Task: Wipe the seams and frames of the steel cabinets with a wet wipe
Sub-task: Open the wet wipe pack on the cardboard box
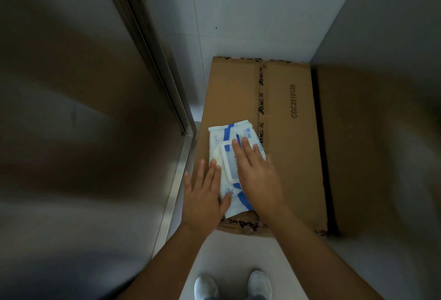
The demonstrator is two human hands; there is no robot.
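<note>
A white and blue pack of wet wipes [226, 137] lies on a cardboard box [291, 132] on the floor. My right hand [255, 175] lies flat over the pack's plastic lid [228, 163], fingers straight. My left hand [205, 192] rests at the pack's left edge, fingers straight, thumb touching the pack's near corner. A tall steel cabinet [83, 109] fills the left side, its frame edge and seam [155, 61] running down toward the box. No loose wipe is visible.
A second steel cabinet side [386, 85] rises on the right, close against the box. White wall tiles [238, 13] stand behind. My two grey shoes [233, 285] are on the pale floor in the narrow gap between the cabinets.
</note>
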